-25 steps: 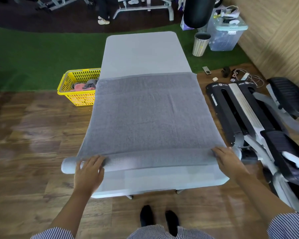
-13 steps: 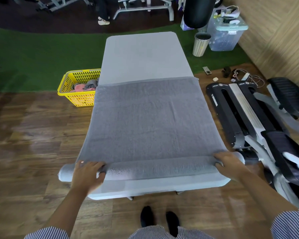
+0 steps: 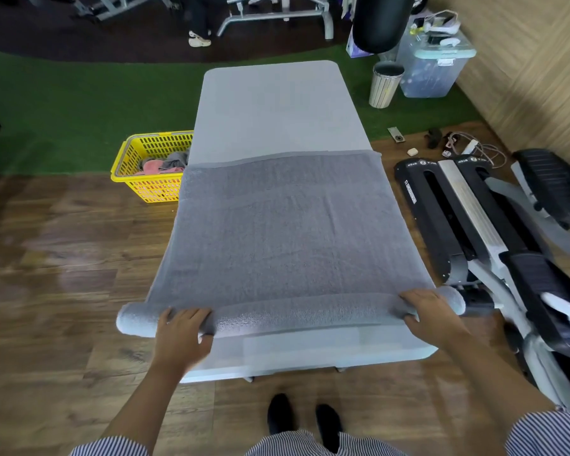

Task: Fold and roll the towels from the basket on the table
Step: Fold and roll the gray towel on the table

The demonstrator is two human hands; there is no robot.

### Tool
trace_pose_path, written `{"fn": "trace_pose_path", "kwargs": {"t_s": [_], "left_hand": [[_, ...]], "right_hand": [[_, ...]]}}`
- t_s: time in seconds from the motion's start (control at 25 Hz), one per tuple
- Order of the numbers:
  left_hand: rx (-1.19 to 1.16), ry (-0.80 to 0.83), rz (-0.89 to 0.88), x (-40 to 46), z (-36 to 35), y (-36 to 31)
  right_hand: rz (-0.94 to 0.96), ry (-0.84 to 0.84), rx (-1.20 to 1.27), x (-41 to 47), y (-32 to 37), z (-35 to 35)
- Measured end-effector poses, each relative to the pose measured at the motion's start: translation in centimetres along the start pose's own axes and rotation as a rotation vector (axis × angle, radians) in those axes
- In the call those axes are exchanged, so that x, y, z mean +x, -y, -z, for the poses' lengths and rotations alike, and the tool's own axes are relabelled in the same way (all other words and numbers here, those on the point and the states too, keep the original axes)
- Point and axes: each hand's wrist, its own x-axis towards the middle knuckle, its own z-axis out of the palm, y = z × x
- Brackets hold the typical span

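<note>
A grey towel (image 3: 287, 232) lies flat along the padded light-grey table (image 3: 277, 103). Its near end is wound into a thick roll (image 3: 303, 312) across the table's front, sticking out past both sides. My left hand (image 3: 183, 330) grips the roll near its left end, fingers over the top and thumb underneath. My right hand (image 3: 428, 311) grips it near the right end, fingers curved over the top. The yellow basket (image 3: 135, 159) stands on the floor left of the table, with a pink towel (image 3: 153, 166) and a grey cloth (image 3: 176, 159) inside.
A black and silver exercise machine (image 3: 474, 225) stands close to the table's right side. A bin (image 3: 384, 85) and a clear storage box (image 3: 431, 70) are at the back right. Cables and small items (image 3: 454, 146) lie on the wooden floor.
The roll has grown thicker under both hands. The towel's far edge has slid nearer to me along the table.
</note>
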Motion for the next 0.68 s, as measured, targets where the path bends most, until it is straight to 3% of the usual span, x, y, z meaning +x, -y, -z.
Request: {"fn": "trace_pose_path", "kwargs": {"t_s": [0.16, 0.32, 0.48, 0.68], "left_hand": [[0.012, -0.014, -0.056, 0.2, 1.0, 0.7], [-0.024, -0.032, 0.068, 0.2, 0.6, 0.9], [-0.008, 0.031, 0.056, 0.1, -0.3, 0.8], [-0.016, 0.085, 0.055, -0.3, 0.5, 0.9]], "right_hand": [[0.038, 0.052, -0.050, -0.1, 0.4, 1.1], [0.040, -0.131, -0.028, 0.4, -0.4, 0.5], [-0.011, -0.008, 0.060, 0.3, -0.6, -0.1], [-0.031, 0.020, -0.112, -0.6, 0.1, 1.3]]}}
